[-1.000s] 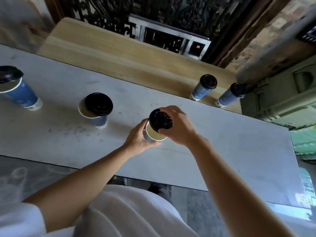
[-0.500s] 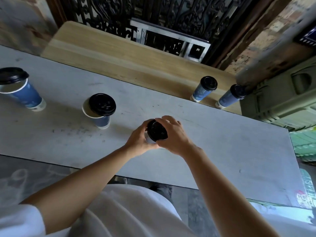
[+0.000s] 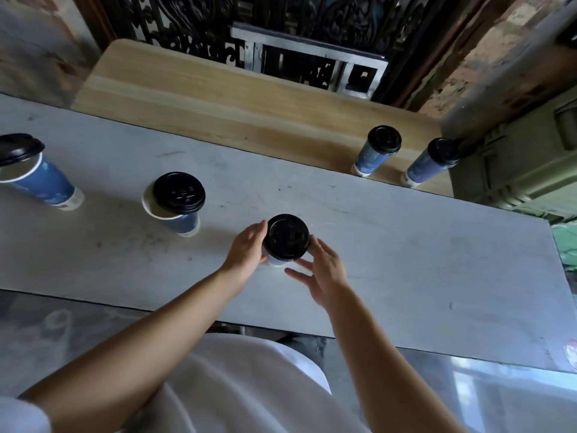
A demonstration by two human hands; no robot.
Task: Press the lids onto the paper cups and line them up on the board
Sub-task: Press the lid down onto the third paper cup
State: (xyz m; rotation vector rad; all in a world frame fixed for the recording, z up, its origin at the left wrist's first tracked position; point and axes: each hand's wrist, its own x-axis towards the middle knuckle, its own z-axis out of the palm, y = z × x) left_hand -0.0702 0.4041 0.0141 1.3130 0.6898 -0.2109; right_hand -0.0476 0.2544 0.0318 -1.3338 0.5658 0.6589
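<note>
Ctr frame: lid (image 3: 286, 236) now seated flush on cup (image 3: 272, 260), left hand (image 3: 246, 250) clasping cup wall, right hand (image 3: 323, 271) lifted off, fingers open — ready for board (image 3: 237, 98) upper frame.

Head view. A lidded paper cup (image 3: 285, 242) stands on the grey table (image 3: 406, 260); the left hand (image 3: 246, 248) wraps its side, while the right hand (image 3: 321, 273) is spread beside it, fingers loose. To the left, two cups (image 3: 179, 210) (image 3: 34, 176) carry unseated lids (image 3: 179, 192) (image 3: 18, 149). Two capped cups (image 3: 376, 151) (image 3: 432, 162) stand on the wooden board (image 3: 234, 101).
</note>
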